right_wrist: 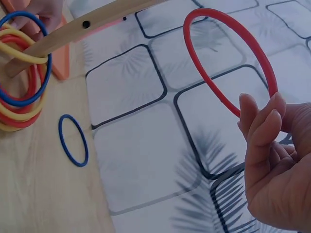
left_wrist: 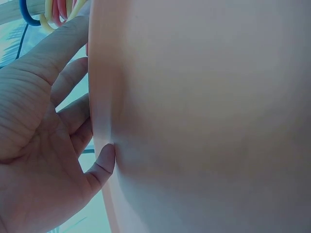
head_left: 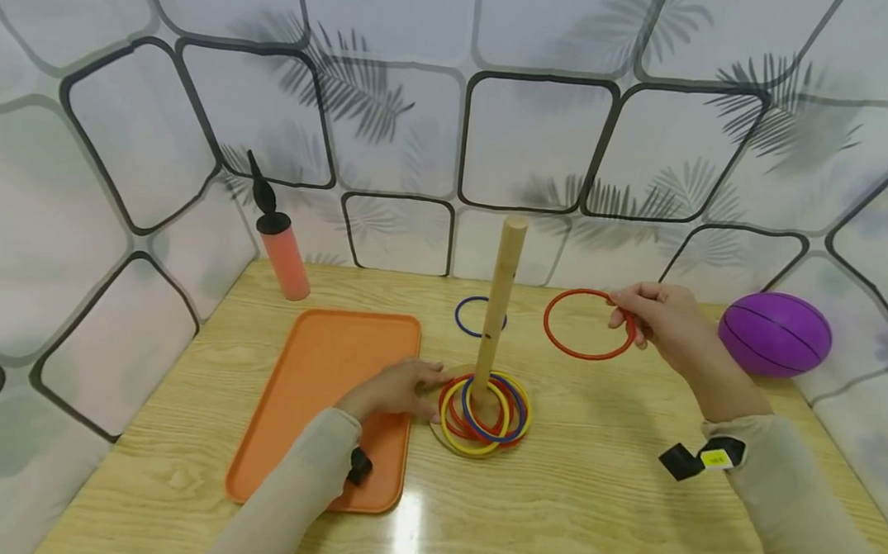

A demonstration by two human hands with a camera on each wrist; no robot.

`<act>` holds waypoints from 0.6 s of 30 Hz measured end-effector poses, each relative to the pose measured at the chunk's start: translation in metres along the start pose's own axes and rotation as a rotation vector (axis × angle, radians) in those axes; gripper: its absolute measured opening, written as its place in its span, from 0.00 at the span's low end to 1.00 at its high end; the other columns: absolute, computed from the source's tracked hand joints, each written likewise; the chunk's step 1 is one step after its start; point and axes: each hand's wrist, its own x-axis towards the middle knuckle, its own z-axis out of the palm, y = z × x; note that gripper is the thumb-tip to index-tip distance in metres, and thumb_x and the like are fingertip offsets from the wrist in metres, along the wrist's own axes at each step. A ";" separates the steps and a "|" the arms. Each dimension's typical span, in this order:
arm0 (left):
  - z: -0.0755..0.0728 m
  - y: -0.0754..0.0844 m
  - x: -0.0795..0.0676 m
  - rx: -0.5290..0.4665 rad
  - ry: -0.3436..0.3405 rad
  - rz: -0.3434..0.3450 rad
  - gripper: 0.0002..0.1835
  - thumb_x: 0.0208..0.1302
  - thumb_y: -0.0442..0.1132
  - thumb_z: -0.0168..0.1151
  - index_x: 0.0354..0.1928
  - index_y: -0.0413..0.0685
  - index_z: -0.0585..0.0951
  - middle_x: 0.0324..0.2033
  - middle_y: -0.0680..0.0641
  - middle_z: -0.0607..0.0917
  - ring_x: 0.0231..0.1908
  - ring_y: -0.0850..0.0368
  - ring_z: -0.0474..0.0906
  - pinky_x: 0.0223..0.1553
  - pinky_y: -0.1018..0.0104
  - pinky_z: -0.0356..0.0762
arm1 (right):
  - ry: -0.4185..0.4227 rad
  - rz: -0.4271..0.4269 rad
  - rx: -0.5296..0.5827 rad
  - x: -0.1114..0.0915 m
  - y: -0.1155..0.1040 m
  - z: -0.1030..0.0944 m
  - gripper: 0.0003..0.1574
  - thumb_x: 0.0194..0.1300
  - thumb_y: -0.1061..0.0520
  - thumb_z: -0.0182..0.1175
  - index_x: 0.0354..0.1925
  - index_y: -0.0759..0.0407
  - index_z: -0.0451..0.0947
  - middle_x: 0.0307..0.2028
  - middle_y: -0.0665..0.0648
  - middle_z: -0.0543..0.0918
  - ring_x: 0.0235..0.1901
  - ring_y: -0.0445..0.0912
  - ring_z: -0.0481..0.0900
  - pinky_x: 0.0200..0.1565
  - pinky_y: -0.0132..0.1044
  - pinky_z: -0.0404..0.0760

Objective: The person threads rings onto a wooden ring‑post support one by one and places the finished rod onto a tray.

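Note:
My right hand (head_left: pixel 669 320) pinches a red ring (head_left: pixel 588 357) at its right edge, holding it above the table to the right of a wooden post (head_left: pixel 501 288). In the right wrist view, thumb and fingertips meet on the red ring (right_wrist: pixel 257 46). Several red, yellow and blue rings lie stacked around the post's foot, on a round wooden base. My left hand (head_left: pixel 402 388) reaches over the right edge of an orange tray (head_left: pixel 321 371), its extended fingers at the left side of the base and rings. In the left wrist view the tray (left_wrist: pixel 194 97) hides some of its fingertips.
A blue ring (head_left: pixel 457 315) lies on the table behind the post. A pink and black hand pump (head_left: pixel 287 262) stands at the back left. A purple ball (head_left: pixel 776 334) sits at the back right by the patterned wall covering.

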 end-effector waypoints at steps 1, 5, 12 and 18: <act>0.000 0.000 0.000 -0.002 -0.001 0.002 0.38 0.51 0.48 0.72 0.65 0.52 0.71 0.67 0.42 0.66 0.67 0.41 0.57 0.65 0.45 0.53 | -0.005 -0.011 -0.002 0.000 -0.007 0.001 0.11 0.68 0.58 0.57 0.29 0.58 0.82 0.20 0.52 0.83 0.11 0.38 0.68 0.15 0.28 0.69; 0.000 -0.003 -0.001 -0.009 0.002 0.012 0.37 0.51 0.48 0.72 0.65 0.51 0.72 0.67 0.42 0.66 0.67 0.41 0.57 0.65 0.45 0.54 | -0.009 -0.017 -0.036 0.002 -0.032 0.006 0.10 0.67 0.55 0.58 0.33 0.59 0.83 0.20 0.53 0.82 0.11 0.40 0.67 0.15 0.29 0.69; 0.000 -0.003 -0.002 -0.032 -0.002 0.022 0.36 0.51 0.46 0.72 0.64 0.50 0.72 0.67 0.41 0.66 0.67 0.41 0.57 0.65 0.46 0.55 | -0.041 -0.071 0.051 0.002 -0.066 0.017 0.11 0.66 0.56 0.59 0.31 0.62 0.82 0.19 0.54 0.81 0.11 0.39 0.67 0.14 0.28 0.67; 0.001 -0.003 0.000 -0.034 -0.005 0.006 0.37 0.51 0.46 0.72 0.65 0.51 0.72 0.67 0.42 0.65 0.67 0.42 0.57 0.65 0.47 0.55 | -0.172 -0.112 0.277 0.009 -0.085 0.026 0.12 0.68 0.62 0.55 0.30 0.67 0.80 0.18 0.57 0.81 0.11 0.40 0.70 0.15 0.27 0.67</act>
